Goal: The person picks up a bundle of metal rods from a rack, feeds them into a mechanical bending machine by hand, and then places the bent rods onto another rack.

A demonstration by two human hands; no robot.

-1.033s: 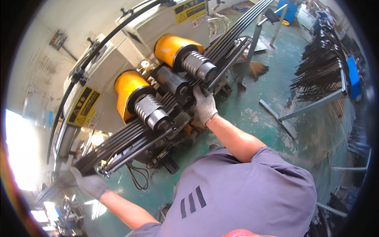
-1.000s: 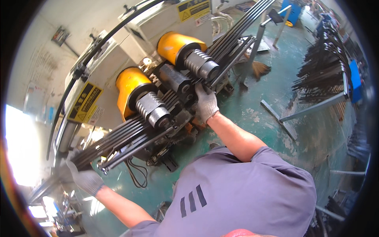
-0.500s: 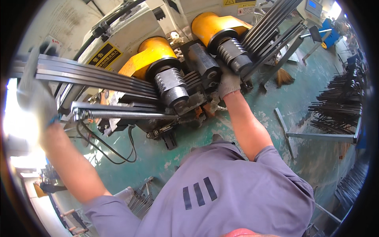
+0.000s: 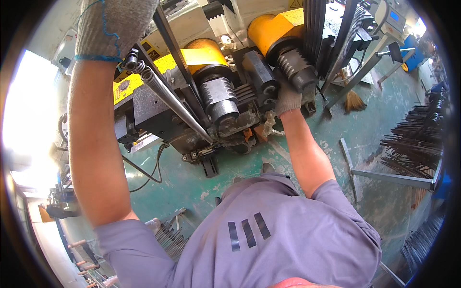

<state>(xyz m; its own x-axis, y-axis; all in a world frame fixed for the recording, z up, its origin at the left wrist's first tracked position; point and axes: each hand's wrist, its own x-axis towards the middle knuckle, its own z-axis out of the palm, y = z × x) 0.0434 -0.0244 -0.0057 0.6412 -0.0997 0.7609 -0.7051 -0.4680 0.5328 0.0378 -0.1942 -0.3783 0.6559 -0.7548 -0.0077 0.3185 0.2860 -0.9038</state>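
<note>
My left hand (image 4: 115, 31), in a knitted grey glove with a blue-trimmed cuff, is raised at the upper left beside steep dark metal bars (image 4: 176, 48). Its fingers run out of the picture, so its grip is hidden. My right hand (image 4: 288, 98), also gloved, reaches low between a black block (image 4: 259, 72) and the right ridged steel cylinder (image 4: 295, 67). Its fingertips are hidden by shadow and machine parts. A second ridged cylinder (image 4: 218, 98) stands at the left, below a yellow housing (image 4: 204, 53). A coil spring on a rod (image 4: 168, 98) slants below my left hand.
More long bars (image 4: 314, 31) rise at the right, with another spring (image 4: 349, 33) beside them. A broom head (image 4: 354, 101) rests on the green floor. Piled thin rods (image 4: 413, 134) and a metal frame (image 4: 394, 177) lie at the right. A cable (image 4: 153, 177) hangs below the machine.
My left hand has risen inward, and the left bars and spring rod have swung from nearly level to steep. The right bars also stand steeper. My right hand keeps its place at the machine.
</note>
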